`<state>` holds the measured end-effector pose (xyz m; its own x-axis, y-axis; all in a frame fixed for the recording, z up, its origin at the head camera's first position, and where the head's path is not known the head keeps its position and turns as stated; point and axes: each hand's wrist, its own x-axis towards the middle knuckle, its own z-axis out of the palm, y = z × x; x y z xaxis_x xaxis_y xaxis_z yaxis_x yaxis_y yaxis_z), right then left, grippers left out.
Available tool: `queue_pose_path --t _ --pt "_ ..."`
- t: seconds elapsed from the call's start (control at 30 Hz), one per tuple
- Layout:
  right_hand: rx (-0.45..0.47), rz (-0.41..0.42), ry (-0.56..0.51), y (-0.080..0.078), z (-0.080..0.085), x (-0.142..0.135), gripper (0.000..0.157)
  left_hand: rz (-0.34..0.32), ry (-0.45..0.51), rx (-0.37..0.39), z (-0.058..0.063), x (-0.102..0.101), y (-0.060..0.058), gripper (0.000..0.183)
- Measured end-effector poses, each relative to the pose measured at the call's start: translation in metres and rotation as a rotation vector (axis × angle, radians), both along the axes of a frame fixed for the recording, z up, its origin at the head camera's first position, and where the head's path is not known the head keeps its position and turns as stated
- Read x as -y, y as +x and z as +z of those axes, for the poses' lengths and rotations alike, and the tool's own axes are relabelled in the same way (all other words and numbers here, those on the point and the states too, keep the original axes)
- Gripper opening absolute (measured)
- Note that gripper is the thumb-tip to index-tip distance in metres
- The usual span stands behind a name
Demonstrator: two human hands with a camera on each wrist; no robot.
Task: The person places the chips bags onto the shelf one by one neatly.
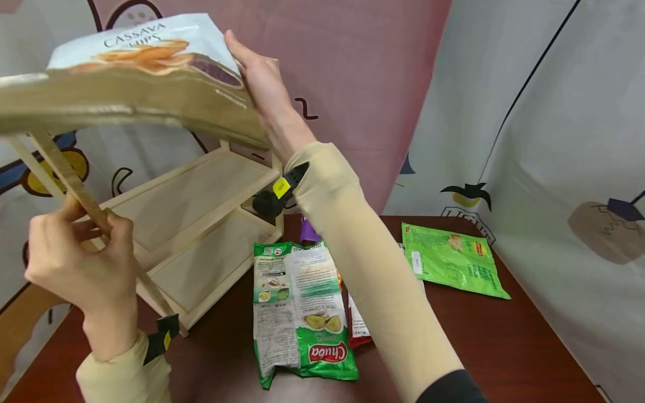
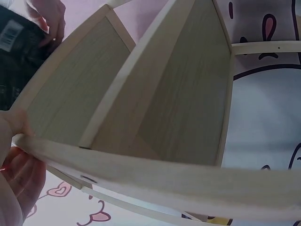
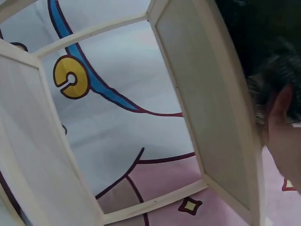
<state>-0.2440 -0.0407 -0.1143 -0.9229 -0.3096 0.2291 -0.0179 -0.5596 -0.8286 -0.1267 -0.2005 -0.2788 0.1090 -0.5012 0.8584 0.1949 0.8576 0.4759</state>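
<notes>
My right hand is gripping the right end of a large cassava chips bag, fingers closed on it, and is holding it raised over a wooden rack near the left edge of the worktop. My left hand is pinching a slim post of that rack, thumb and fingers closed about the wood. I cannot tell whether the bag is touching the rack. A green Chuba packet is lying towards the worktop's front edge; a lime-green packet is lying near its back right corner. By my judgement, the bag could be sagging or slipping, because I am supporting it at one end only, and a knock from it could be tipping the slender rack if my left hand were loosening. The head view is showing the bag's printed front; the left wrist view is instead showing a dark side with a pale label, probably its underside, while the right wrist view is revealing cartoon-printed cloth between rack panels.
</notes>
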Motion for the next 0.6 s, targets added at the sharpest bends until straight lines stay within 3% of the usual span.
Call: queue_pose_path --t 0.13,0.17,0.27,0.37,0.43,0.6 --pt "-0.014 0.134 0.054 0.005 -0.004 -0.005 0.044 0.002 -0.003 0.001 0.0 0.0 0.0 0.025" --pt "-0.045 0.125 0.099 0.006 -0.004 -0.006 0.044 -0.001 -0.001 0.002 0.0 0.0 0.0 0.025" --pt "-0.223 0.022 0.329 0.007 -0.003 -0.012 0.045 -0.012 0.006 -0.001 -0.001 -0.002 0.0 0.025" --pt "-0.444 -0.146 0.637 0.014 0.0 -0.02 0.044 -0.014 0.022 -0.004 0.0 -0.003 -0.001 0.026" --pt "-0.561 -0.2 0.77 0.023 0.004 -0.026 0.043 -0.012 0.028 -0.004 0.0 -0.004 -0.001 0.026" --pt "-0.96 -0.327 1.115 0.059 0.013 -0.035 0.049 -0.012 0.028 -0.001 0.0 -0.004 -0.001 0.026"
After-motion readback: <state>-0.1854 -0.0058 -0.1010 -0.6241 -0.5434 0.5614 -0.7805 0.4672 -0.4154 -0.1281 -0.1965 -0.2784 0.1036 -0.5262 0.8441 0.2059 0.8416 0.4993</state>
